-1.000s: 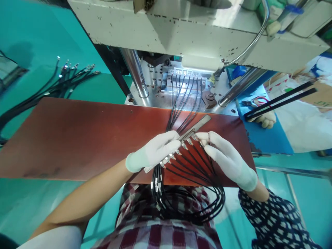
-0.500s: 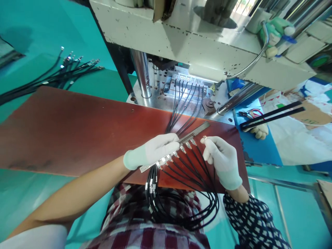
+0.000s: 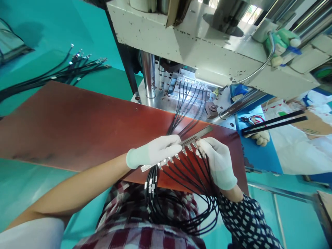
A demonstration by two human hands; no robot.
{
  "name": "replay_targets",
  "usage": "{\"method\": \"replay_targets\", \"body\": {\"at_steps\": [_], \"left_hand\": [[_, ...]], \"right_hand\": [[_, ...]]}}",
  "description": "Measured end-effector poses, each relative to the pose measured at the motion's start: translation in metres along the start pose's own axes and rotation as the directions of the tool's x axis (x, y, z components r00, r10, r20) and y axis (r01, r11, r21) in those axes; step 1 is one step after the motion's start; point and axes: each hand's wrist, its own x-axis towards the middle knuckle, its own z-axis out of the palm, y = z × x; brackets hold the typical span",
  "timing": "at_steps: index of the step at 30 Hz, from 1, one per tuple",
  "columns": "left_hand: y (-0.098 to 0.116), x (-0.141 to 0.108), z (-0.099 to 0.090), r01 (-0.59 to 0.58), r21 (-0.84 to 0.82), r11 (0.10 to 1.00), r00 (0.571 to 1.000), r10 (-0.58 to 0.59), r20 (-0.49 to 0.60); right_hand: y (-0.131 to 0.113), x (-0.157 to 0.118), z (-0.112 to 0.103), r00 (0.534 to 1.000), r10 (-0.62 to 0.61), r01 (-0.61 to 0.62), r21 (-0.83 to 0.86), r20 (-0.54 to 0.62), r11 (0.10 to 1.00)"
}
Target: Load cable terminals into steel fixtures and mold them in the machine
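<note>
My left hand (image 3: 160, 148), in a white glove, is closed around a long metal bar (image 3: 203, 132) held slanting above the brown board. Several black cables (image 3: 185, 169) end in metal connectors (image 3: 177, 156) lined up along the bar's near edge, and their loops hang over my lap. My right hand (image 3: 215, 155), gloved too, pinches at the connector end near the bar's right part. Its fingertips cover what they grip, so the cable end there is mostly hidden.
Ahead, a press with a pale painted beam (image 3: 166, 41) stands over a metal fixture (image 3: 186, 91) holding more cables. A brown board (image 3: 77, 128) spans the front. Cable bundles (image 3: 59, 74) lie at left. Black strips (image 3: 275, 122), pliers (image 3: 250, 120) and a glove (image 3: 260, 137) sit right.
My right hand has moved left to the bar, bringing a small metal piece in its fingertips to the connector row. My left hand keeps its hold. The view has shifted slightly.
</note>
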Motion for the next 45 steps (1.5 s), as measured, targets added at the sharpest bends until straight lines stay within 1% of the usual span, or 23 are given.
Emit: {"method": "replay_targets", "body": {"at_steps": [3, 5, 7, 11, 14, 18, 20, 21, 24, 27, 29, 31, 33, 35, 37, 39, 40, 42, 45], "left_hand": [[-0.001, -0.001, 0.002, -0.007, 0.133, 0.991, 1.000, 0.010, -0.017], [-0.001, -0.002, 0.004, -0.019, 0.188, 0.982, 1.000, 0.022, -0.015], [-0.001, -0.001, 0.005, -0.012, 0.171, 0.985, 1.000, 0.015, -0.019], [-0.004, -0.001, 0.006, 0.030, 0.064, 0.997, 0.998, -0.027, -0.053], [-0.006, -0.001, 0.007, 0.030, 0.037, 0.999, 0.998, -0.028, -0.055], [-0.006, -0.002, 0.007, 0.012, 0.040, 0.999, 0.998, -0.009, -0.061], [-0.005, -0.002, 0.007, 0.008, 0.043, 0.999, 0.998, -0.005, -0.059], [-0.005, -0.002, 0.007, 0.004, 0.049, 0.999, 0.998, -0.001, -0.057], [-0.003, -0.003, 0.007, -0.010, 0.079, 0.997, 0.999, 0.013, -0.045], [-0.001, -0.003, 0.008, -0.021, 0.109, 0.994, 0.999, 0.026, -0.042], [0.000, -0.003, 0.008, -0.015, 0.113, 0.993, 0.999, 0.021, -0.048], [0.000, -0.003, 0.009, -0.009, 0.098, 0.995, 0.998, 0.014, -0.059], [-0.001, -0.003, 0.010, -0.013, 0.077, 0.997, 0.997, 0.018, -0.071], [-0.001, -0.003, 0.010, -0.023, 0.071, 0.997, 0.996, 0.029, -0.087], [-0.002, -0.003, 0.010, -0.024, 0.080, 0.997, 0.995, 0.032, -0.096], [-0.002, -0.003, 0.010, -0.029, 0.098, 0.995, 0.993, 0.039, -0.107], [-0.003, -0.002, 0.010, -0.032, 0.104, 0.994, 0.993, 0.044, -0.112], [-0.004, -0.002, 0.010, -0.037, 0.107, 0.994, 0.992, 0.050, -0.119], [-0.005, -0.002, 0.011, -0.038, 0.105, 0.994, 0.990, 0.052, -0.132]], "right_hand": [[-0.002, -0.002, 0.002, 0.999, -0.023, 0.022, -0.058, -0.025, 0.998], [0.000, -0.002, 0.003, 0.999, -0.045, 0.042, -0.079, -0.031, 0.996], [0.003, -0.002, 0.002, 0.997, -0.063, 0.059, -0.102, -0.037, 0.993], [0.009, -0.003, -0.004, 0.993, -0.117, 0.110, -0.196, -0.026, 0.974], [0.013, -0.006, -0.008, 0.982, -0.190, 0.173, -0.309, -0.024, 0.935], [0.017, -0.006, -0.007, 0.962, -0.268, 0.218, -0.437, -0.057, 0.873], [0.019, -0.005, -0.006, 0.937, -0.347, 0.270, -0.531, -0.049, 0.803], [0.020, -0.004, -0.005, 0.916, -0.398, 0.300, -0.584, -0.044, 0.755], [0.022, -0.002, -0.005, 0.839, -0.544, 0.381, -0.698, -0.015, 0.606], [0.022, -0.001, -0.005, 0.774, -0.632, 0.430, -0.750, 0.021, 0.502], [0.020, -0.001, -0.006, 0.747, -0.663, 0.439, -0.780, 0.041, 0.446], [0.016, -0.003, -0.008, 0.744, -0.665, 0.438, -0.801, 0.069, 0.408], [0.010, -0.008, -0.009, 0.748, -0.660, 0.431, -0.812, 0.077, 0.393], [0.003, -0.014, -0.010, 0.729, -0.680, 0.436, -0.823, 0.084, 0.365], [-0.003, -0.020, -0.009, 0.693, -0.712, 0.434, -0.855, 0.114, 0.285], [-0.006, -0.024, -0.007, 0.674, -0.719, 0.421, -0.888, 0.171, 0.184], [-0.007, -0.025, -0.005, 0.672, -0.715, 0.410, -0.901, 0.194, 0.140], [-0.009, -0.025, 0.000, 0.679, -0.696, 0.400, -0.913, 0.234, 0.084], [-0.009, -0.022, 0.006, 0.690, -0.678, 0.395, -0.917, 0.254, 0.058]]}}
